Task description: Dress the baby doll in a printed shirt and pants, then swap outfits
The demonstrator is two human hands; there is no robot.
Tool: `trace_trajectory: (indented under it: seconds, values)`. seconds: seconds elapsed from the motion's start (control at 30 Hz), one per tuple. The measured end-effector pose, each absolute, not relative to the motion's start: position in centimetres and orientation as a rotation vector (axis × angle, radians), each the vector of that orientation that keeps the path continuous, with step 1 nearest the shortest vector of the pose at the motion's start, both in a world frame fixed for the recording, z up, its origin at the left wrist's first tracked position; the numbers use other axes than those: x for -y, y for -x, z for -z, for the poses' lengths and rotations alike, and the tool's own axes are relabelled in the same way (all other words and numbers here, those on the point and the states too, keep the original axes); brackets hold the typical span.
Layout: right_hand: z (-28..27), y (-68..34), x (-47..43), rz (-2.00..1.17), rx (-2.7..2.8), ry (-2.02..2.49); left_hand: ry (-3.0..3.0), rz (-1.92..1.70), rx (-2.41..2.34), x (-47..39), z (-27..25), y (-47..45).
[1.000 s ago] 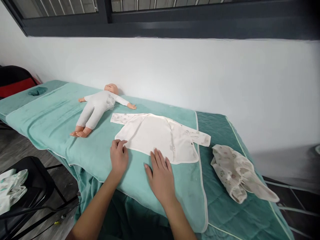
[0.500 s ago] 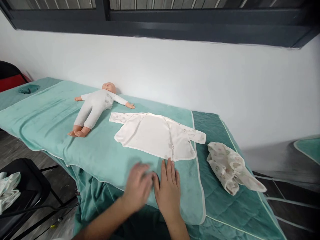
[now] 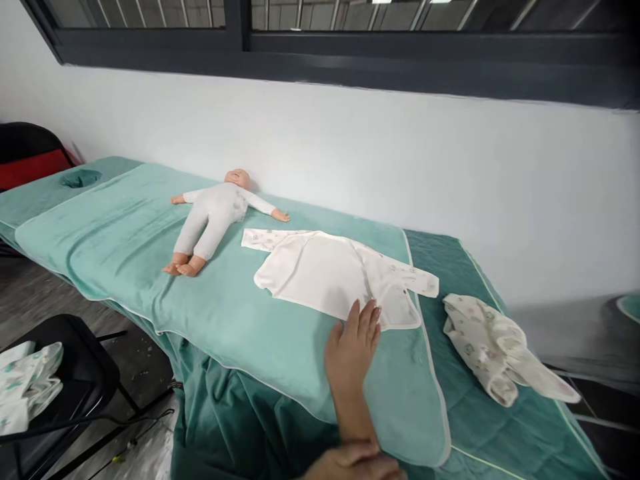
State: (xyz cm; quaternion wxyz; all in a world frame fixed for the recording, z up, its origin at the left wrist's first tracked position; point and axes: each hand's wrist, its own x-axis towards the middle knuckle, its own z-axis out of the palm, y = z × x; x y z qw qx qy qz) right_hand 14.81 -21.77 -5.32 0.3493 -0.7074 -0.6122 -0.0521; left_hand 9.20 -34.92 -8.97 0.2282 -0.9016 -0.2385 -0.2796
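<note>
My right hand (image 3: 351, 350) is stretched palm down with its fingers extended. Its fingertips lie over the lower edge of a white baby shirt (image 3: 320, 273), but whether they press on it I cannot tell. The shirt is spread open, with patterned sleeves out to both sides. At the bottom edge of the view, my left hand (image 3: 357, 465) is closed around my right forearm, partly cut off by the frame. Up and to the left of the shirt, a baby doll (image 3: 215, 213) in a white bodysuit lies on its back.
A light green blanket (image 3: 125, 247) covers much of the padded bed (image 3: 480, 407). A crumpled patterned garment (image 3: 487, 343) lies at right. A black chair (image 3: 85, 373) with folded cloths (image 3: 33, 383) stands at lower left. Behind runs a white wall (image 3: 350, 153) under a dark window frame (image 3: 400, 63).
My left hand has moved down from beside my right hand and now grips my right forearm. My right hand reaches slightly farther over the shirt. The view has shifted left.
</note>
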Motion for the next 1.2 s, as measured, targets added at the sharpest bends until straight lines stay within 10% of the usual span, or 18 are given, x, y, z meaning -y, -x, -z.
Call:
trace_trajectory:
  seconds: [0.3,1.2]
  values:
    - [6.0,-14.4,21.3,0.209,1.511,1.960,2.483,1.454,1.064,34.3,9.9,-5.7]
    - [5.4,-13.8,20.7,0.199,1.479,2.121,2.822,1.405,1.155,34.9,6.4,-2.7]
